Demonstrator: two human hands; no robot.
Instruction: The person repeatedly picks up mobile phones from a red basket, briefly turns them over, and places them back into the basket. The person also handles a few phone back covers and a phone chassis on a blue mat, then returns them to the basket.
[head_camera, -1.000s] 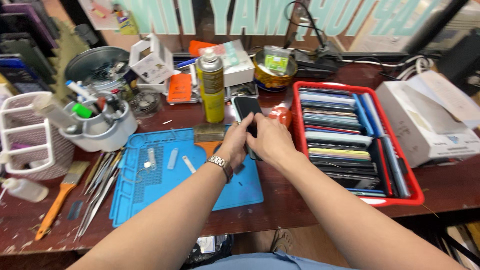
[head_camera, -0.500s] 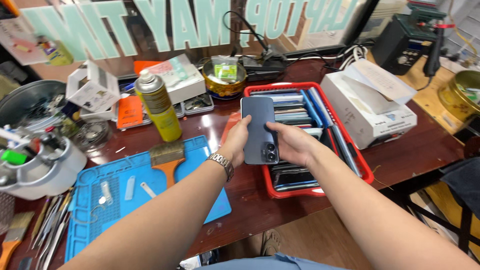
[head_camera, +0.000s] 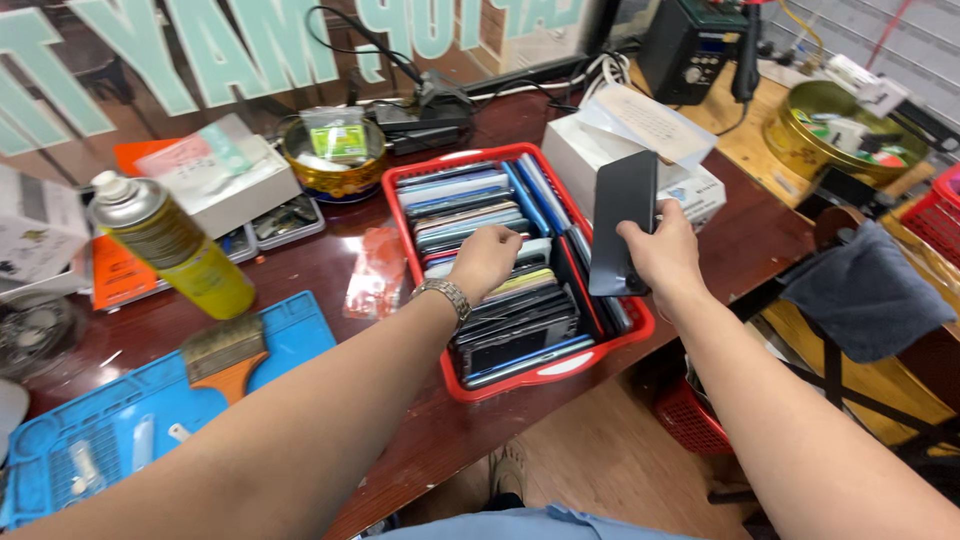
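My right hand (head_camera: 660, 258) holds a dark phone (head_camera: 621, 215) upright by its lower end, above the right side of a red tray (head_camera: 545, 377). The tray is packed with several phones and screens standing on edge. My left hand (head_camera: 484, 260), with a metal watch at the wrist, rests on the phones in the middle of the tray, fingers curled over their top edges. Whether it grips one of them I cannot tell.
A white box (head_camera: 590, 150) with paper on it stands right behind the tray. A yellow spray can (head_camera: 175, 250), a brush (head_camera: 224, 352) on a blue mat (head_camera: 110, 440), and a gold bowl (head_camera: 330, 160) lie to the left. A grey cloth (head_camera: 865, 295) hangs off the table's right.
The view has swung right. Both hands held the dark phone before; now only my right hand holds it, moved to the right, and my left hand has dropped onto the phones in the tray.
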